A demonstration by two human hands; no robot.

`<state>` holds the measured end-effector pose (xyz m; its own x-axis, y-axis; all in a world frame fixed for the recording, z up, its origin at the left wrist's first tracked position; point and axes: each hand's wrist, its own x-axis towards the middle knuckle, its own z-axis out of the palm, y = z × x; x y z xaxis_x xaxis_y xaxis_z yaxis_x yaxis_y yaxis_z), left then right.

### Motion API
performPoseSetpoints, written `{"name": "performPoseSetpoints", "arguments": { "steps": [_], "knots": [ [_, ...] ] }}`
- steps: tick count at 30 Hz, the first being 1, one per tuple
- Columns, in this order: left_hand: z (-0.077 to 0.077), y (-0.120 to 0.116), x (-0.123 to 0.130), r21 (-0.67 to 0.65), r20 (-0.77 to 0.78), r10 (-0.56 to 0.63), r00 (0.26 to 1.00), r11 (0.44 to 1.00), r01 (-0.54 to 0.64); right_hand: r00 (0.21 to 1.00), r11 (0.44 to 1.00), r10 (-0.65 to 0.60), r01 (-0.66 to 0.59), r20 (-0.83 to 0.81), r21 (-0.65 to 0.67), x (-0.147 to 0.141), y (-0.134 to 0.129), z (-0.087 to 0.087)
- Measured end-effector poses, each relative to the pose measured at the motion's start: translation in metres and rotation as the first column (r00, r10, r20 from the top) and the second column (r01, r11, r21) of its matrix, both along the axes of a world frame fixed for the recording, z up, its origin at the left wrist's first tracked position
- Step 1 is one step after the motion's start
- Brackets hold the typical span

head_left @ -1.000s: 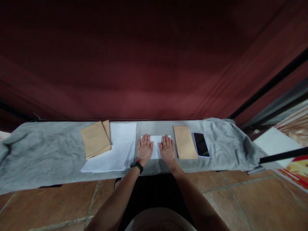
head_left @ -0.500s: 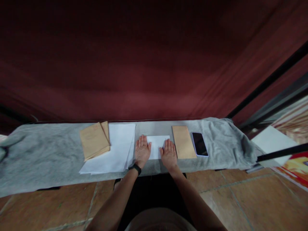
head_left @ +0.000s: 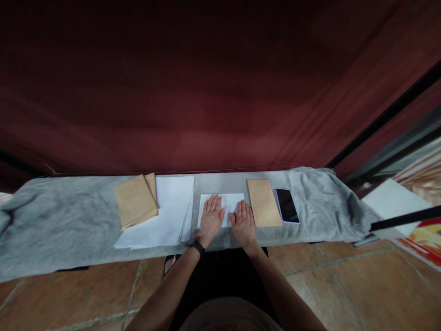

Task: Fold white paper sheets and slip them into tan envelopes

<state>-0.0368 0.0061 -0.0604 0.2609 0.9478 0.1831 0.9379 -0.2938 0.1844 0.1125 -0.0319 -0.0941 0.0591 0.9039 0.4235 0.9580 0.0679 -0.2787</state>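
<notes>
A small white sheet of paper, perhaps folded, lies in front of me on the grey cloth. My left hand rests flat on its left half, fingers stretched out, a dark band on the wrist. Over the right end of the sheet lies my right hand, also flat with fingers extended. Just right of that hand is a brown envelope. To the left, larger white sheets lie overlapping, with a stack of brown envelopes on their left part.
A phone with a pale purple case lies right of the single envelope. Grey cloth covers the long narrow surface. A dark red panel rises behind it. Black bars stand at the right, above a tiled floor.
My left hand has moved right, from the sheet's left edge onto the paper, uncovering its left end. The right hand stays in place.
</notes>
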Motion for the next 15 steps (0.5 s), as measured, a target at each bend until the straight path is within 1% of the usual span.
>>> {"name": "performPoseSetpoints", "arguments": {
  "steps": [2,5,8,11,13,15],
  "knots": [
    [-0.002,-0.001,0.004,-0.042,-0.01,-0.033,0.999,0.999,0.033,1.0,1.0,-0.014,0.014,-0.015,-0.027,-0.002,0.002,0.002],
    [-0.005,-0.003,0.005,-0.04,-0.019,-0.038,0.999,0.998,0.037,0.999,0.997,0.001,-0.004,-0.034,-0.08,-0.008,0.006,0.007],
    [-0.007,-0.003,0.002,-0.045,-0.033,-0.05,0.998,0.998,0.048,0.995,0.987,0.086,-0.091,-0.042,-0.131,-0.018,0.011,0.013],
    [-0.008,-0.002,0.0,-0.07,-0.052,-0.07,0.996,0.995,0.066,0.982,0.966,0.184,-0.188,-0.042,-0.178,-0.028,0.017,0.017],
    [-0.008,-0.002,0.0,-0.076,-0.056,-0.071,0.996,0.995,0.067,0.977,0.956,0.211,-0.215,-0.039,-0.201,-0.032,0.022,0.019],
    [-0.009,-0.001,0.0,-0.076,-0.055,-0.06,0.997,0.996,0.056,0.976,0.954,0.213,-0.216,-0.036,-0.209,-0.032,0.027,0.02]
  ]
}}
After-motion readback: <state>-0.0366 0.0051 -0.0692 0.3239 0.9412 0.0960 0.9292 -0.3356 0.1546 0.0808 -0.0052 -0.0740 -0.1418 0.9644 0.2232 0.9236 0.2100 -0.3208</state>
